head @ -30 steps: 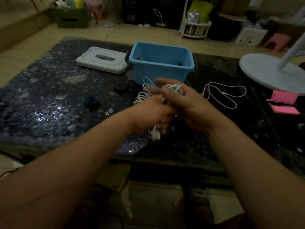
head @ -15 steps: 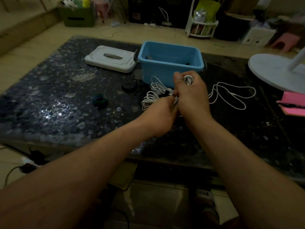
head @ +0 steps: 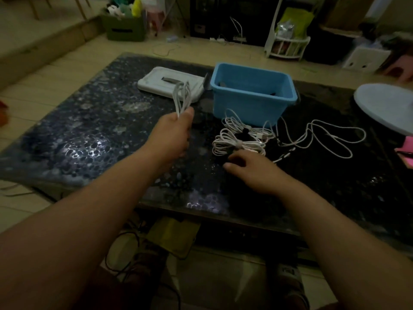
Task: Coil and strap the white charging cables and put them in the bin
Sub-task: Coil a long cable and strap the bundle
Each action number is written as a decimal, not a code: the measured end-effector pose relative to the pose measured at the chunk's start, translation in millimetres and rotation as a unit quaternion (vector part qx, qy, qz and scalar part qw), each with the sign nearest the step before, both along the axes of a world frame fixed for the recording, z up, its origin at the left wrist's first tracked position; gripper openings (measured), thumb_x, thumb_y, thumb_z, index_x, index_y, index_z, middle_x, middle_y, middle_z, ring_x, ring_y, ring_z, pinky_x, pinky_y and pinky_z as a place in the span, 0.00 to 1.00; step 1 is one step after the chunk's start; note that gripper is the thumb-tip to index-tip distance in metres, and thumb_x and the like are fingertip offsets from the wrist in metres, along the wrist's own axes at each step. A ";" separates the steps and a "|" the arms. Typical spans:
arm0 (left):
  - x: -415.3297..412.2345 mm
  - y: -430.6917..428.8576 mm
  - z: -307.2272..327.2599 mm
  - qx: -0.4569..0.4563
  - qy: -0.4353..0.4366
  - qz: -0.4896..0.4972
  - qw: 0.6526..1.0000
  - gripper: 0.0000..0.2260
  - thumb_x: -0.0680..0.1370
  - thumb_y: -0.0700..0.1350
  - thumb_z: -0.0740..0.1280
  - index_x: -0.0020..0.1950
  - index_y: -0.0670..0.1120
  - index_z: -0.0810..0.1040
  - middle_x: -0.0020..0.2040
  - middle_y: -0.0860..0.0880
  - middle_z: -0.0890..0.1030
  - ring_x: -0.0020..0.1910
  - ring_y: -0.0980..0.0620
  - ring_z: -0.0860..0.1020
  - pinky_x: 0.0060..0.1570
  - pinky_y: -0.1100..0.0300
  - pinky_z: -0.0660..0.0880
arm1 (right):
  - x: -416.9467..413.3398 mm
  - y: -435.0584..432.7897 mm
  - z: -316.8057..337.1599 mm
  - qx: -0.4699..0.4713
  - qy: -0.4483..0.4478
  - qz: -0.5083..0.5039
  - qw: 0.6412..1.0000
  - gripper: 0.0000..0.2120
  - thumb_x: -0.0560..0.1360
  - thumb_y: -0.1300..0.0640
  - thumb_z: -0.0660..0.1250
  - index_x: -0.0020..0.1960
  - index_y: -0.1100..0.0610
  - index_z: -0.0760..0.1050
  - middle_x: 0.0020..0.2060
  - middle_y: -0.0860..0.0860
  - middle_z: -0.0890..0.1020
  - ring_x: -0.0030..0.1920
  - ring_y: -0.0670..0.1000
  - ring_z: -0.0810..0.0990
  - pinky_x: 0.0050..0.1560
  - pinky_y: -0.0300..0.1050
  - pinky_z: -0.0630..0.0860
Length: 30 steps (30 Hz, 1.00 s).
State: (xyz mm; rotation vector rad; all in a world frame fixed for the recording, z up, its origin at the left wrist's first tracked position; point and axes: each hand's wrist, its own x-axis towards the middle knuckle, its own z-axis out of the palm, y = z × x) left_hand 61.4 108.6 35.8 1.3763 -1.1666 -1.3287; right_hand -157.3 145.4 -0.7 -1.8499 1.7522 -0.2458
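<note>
Left hand (head: 173, 134) grips a coiled white cable (head: 182, 96) raised over the table; right hand (head: 251, 170) rests on the tabletop, fingers loosely bent.
Strapped cable bundles (head: 239, 143) lie just beyond the right fingertips, in front of the blue bin (head: 245, 108). Loose cable (head: 324, 139) sprawls right toward the round white base (head: 384, 104). White lid (head: 154, 82) sits just left of the bin. Table (head: 78, 135) stretches wide left of the left hand.

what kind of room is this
Likely a home living room: a low dark table on a tiled floor, with a green storage box, white rack and pink stool behind.
</note>
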 end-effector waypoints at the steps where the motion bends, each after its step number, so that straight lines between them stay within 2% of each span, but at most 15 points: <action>1: 4.4 -1.4 6.2 0.001 0.011 0.012 1.000 0.16 0.87 0.56 0.60 0.43 0.50 0.68 0.29 0.52 0.65 0.23 0.54 0.62 0.26 0.60 0.59 | 1.3 -2.6 -3.6 -0.033 0.020 -0.015 0.999 0.23 0.82 0.44 0.69 0.73 0.54 0.76 0.68 0.53 0.80 0.68 0.54 0.78 0.64 0.45 0.72; 2: 9.9 -3.5 12.4 0.001 0.024 0.022 0.999 0.15 0.87 0.55 0.59 0.43 0.50 0.68 0.29 0.53 0.65 0.24 0.55 0.62 0.26 0.61 0.59 | 2.0 -5.1 -4.5 -0.062 0.028 -0.030 0.997 0.25 0.81 0.45 0.70 0.74 0.55 0.74 0.70 0.54 0.79 0.70 0.56 0.77 0.66 0.46 0.71; 4: 24.7 -7.5 21.5 0.000 0.052 0.035 0.998 0.15 0.88 0.54 0.59 0.43 0.50 0.67 0.27 0.54 0.64 0.24 0.55 0.61 0.25 0.61 0.58 | 1.8 -11.5 -5.6 -0.081 0.035 -0.050 0.995 0.22 0.81 0.45 0.69 0.72 0.54 0.76 0.67 0.54 0.81 0.67 0.57 0.79 0.65 0.49 0.74; 7: 46.0 -10.1 21.2 0.006 0.060 0.045 0.997 0.15 0.88 0.54 0.58 0.44 0.50 0.66 0.30 0.52 0.63 0.24 0.54 0.60 0.26 0.60 0.58 | 8.8 -14.2 -6.3 -0.083 0.045 -0.027 0.995 0.12 0.81 0.43 0.68 0.56 0.50 0.82 0.53 0.49 0.85 0.55 0.54 0.83 0.56 0.53 0.80; 9: 56.9 -10.9 18.5 0.001 0.048 0.048 0.998 0.15 0.88 0.54 0.59 0.45 0.49 0.67 0.30 0.51 0.65 0.25 0.53 0.63 0.26 0.60 0.60 | 19.7 -11.8 -6.0 -0.096 0.033 -0.001 0.995 0.10 0.81 0.44 0.68 0.51 0.49 0.83 0.48 0.47 0.85 0.49 0.50 0.82 0.53 0.53 0.80; 12: 74.0 -17.0 19.5 -0.020 0.029 0.069 0.997 0.13 0.87 0.54 0.61 0.50 0.45 0.74 0.31 0.50 0.73 0.26 0.52 0.71 0.26 0.59 0.69 | 39.7 -9.7 -5.9 -0.106 0.006 0.035 0.994 0.08 0.82 0.45 0.68 0.51 0.47 0.83 0.45 0.43 0.85 0.46 0.42 0.81 0.49 0.48 0.78; 14: 84.7 -21.3 21.8 -0.024 0.042 0.084 0.995 0.13 0.86 0.53 0.63 0.53 0.44 0.75 0.31 0.50 0.74 0.26 0.52 0.71 0.26 0.60 0.69 | 53.1 -12.1 -5.9 -0.106 -0.015 0.044 0.993 0.05 0.82 0.47 0.68 0.50 0.46 0.82 0.45 0.41 0.84 0.45 0.39 0.80 0.46 0.44 0.75; 16: 91.1 -22.5 22.4 -0.023 0.062 0.102 0.993 0.11 0.86 0.52 0.64 0.52 0.44 0.75 0.31 0.50 0.70 0.26 0.53 0.66 0.24 0.61 0.65 | 67.7 -20.4 -3.4 -0.116 -0.026 0.048 0.992 0.04 0.83 0.49 0.68 0.50 0.45 0.81 0.45 0.42 0.84 0.45 0.39 0.80 0.46 0.43 0.73; 18: 92.3 -22.1 20.1 -0.017 0.086 0.110 0.990 0.11 0.86 0.52 0.63 0.50 0.45 0.73 0.31 0.50 0.68 0.25 0.52 0.65 0.24 0.62 0.63 | 84.8 -38.7 0.3 -0.137 -0.017 0.051 0.989 0.05 0.83 0.51 0.67 0.53 0.47 0.82 0.48 0.44 0.85 0.48 0.45 0.81 0.50 0.43 0.74; 22: 83.7 -26.6 17.1 0.008 0.122 0.111 0.986 0.12 0.87 0.52 0.62 0.48 0.46 0.71 0.29 0.50 0.66 0.24 0.52 0.64 0.24 0.61 0.61 | 115.7 -103.1 6.1 -0.164 0.047 0.032 0.985 0.09 0.83 0.54 0.65 0.60 0.53 0.80 0.58 0.54 0.84 0.58 0.57 0.82 0.58 0.52 0.78; 24: 78.6 -30.1 19.6 0.006 0.138 0.111 0.984 0.13 0.87 0.51 0.61 0.46 0.46 0.70 0.28 0.50 0.65 0.23 0.52 0.63 0.24 0.62 0.60 | 123.5 -136.0 6.5 -0.152 0.121 0.034 0.980 0.11 0.81 0.54 0.65 0.61 0.56 0.78 0.60 0.59 0.82 0.60 0.62 0.80 0.58 0.56 0.78; 27: 77.4 -34.8 23.2 0.000 0.145 0.122 0.982 0.14 0.87 0.51 0.61 0.44 0.46 0.70 0.28 0.50 0.66 0.22 0.53 0.64 0.24 0.63 0.61 | 122.7 -168.4 2.1 -0.108 0.258 0.060 0.958 0.14 0.80 0.52 0.67 0.62 0.59 0.78 0.62 0.61 0.80 0.63 0.64 0.78 0.60 0.56 0.78; 30: 79.3 -38.3 22.0 0.001 0.148 0.132 0.980 0.13 0.87 0.52 0.61 0.46 0.46 0.71 0.28 0.50 0.66 0.22 0.53 0.64 0.24 0.62 0.62 | 119.4 -178.7 -6.0 -0.095 0.289 0.070 0.950 0.09 0.80 0.52 0.66 0.57 0.54 0.80 0.59 0.59 0.82 0.60 0.63 0.79 0.60 0.55 0.77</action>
